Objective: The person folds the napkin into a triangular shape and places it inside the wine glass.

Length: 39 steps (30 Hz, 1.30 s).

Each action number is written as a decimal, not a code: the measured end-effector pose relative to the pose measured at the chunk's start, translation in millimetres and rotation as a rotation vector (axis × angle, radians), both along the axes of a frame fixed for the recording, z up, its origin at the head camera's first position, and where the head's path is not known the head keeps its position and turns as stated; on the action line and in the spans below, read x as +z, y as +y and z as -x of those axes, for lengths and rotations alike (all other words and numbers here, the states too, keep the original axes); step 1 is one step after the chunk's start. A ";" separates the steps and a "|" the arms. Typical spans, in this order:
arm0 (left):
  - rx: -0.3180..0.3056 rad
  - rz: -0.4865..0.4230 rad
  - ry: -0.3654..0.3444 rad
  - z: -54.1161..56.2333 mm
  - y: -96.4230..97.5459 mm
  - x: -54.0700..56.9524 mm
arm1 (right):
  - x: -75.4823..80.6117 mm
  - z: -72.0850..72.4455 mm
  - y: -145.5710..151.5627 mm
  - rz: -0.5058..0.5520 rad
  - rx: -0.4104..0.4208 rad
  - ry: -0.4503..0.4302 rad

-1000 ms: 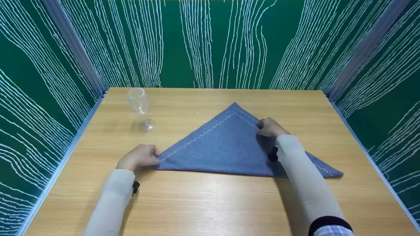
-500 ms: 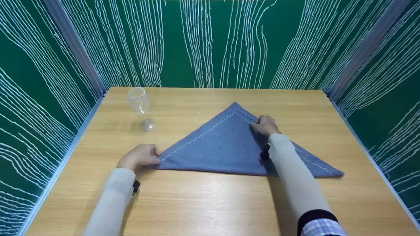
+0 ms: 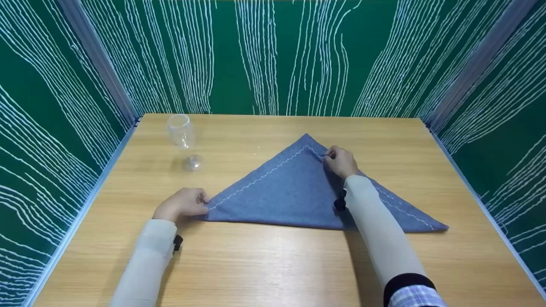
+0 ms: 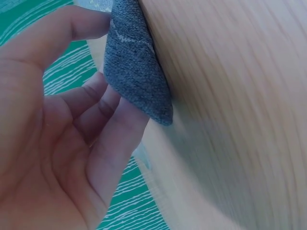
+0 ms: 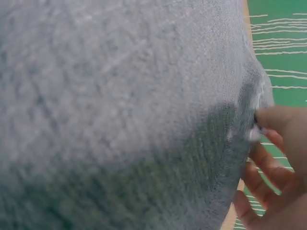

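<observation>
A blue-grey cloth napkin with white stitching lies folded in a triangle, its point toward the back. At its left corner my left hand holds the fabric; the left wrist view shows the corner between thumb and fingers. My right hand pinches the right sloping edge, a short way below the top point. Close up in the right wrist view, thumb and index finger of the right hand meet at the stitched edge, which bunches slightly there. The right forearm covers part of the napkin.
A clear stemmed glass stands at the back left of the wooden table, beyond the left hand. Green walls with white wavy lines enclose the table's back and both sides.
My right hand has slid up and leftward along the right edge, toward the top point. The left hand has stayed at its corner, and the glass has not moved.
</observation>
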<state>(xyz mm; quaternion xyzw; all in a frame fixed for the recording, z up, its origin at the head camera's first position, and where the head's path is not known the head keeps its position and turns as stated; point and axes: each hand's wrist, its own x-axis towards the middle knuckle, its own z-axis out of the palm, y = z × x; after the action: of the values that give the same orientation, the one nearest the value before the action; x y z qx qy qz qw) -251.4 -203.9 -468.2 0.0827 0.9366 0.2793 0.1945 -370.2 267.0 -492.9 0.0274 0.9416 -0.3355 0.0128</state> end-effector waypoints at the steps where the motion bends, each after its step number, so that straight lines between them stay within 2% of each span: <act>1: -0.004 0.008 0.002 0.2 0.1 0.3 | 0.4 0.3 -0.2 -0.012 -0.008 0.038; 4: -0.005 0.029 -0.003 1.2 -0.7 0.2 | 3.5 1.9 -1.1 -0.049 -0.025 0.113; 9: -0.006 0.020 -0.010 2.5 -4.3 -0.9 | 13.6 5.9 -2.3 -0.093 -0.034 0.147; 16: -0.050 -0.018 0.073 5.9 -9.4 -7.1 | 23.4 10.9 -3.4 -0.102 -0.091 0.228; 18: -0.066 -0.016 0.109 7.2 -10.6 -9.0 | 22.8 9.9 -3.3 -0.108 -0.088 0.184; 22: -0.075 -0.006 0.145 8.1 -12.0 -11.3 | 15.4 5.6 -1.2 -0.152 -0.047 0.022; 25: -0.067 -0.003 0.138 8.2 -11.8 -11.2 | 8.9 2.6 2.8 -0.196 -0.032 -0.060; 30: -0.034 -0.001 0.087 6.8 -10.0 -8.7 | 3.0 0.8 12.7 -0.276 -0.060 -0.163; 34: -0.015 0.007 0.061 6.5 -8.9 -7.9 | 1.3 -0.1 20.2 -0.299 -0.060 -0.226; 39: -0.012 0.013 0.068 8.2 -8.4 -8.5 | 2.8 -1.9 26.0 -0.252 -0.035 -0.229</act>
<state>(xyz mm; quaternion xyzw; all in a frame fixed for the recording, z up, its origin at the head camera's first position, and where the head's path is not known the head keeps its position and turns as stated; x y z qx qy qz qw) -259.6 -212.3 -476.6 0.0966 0.9439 0.2693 0.1650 -368.3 293.0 -490.1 0.0834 0.9680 -0.2094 0.1107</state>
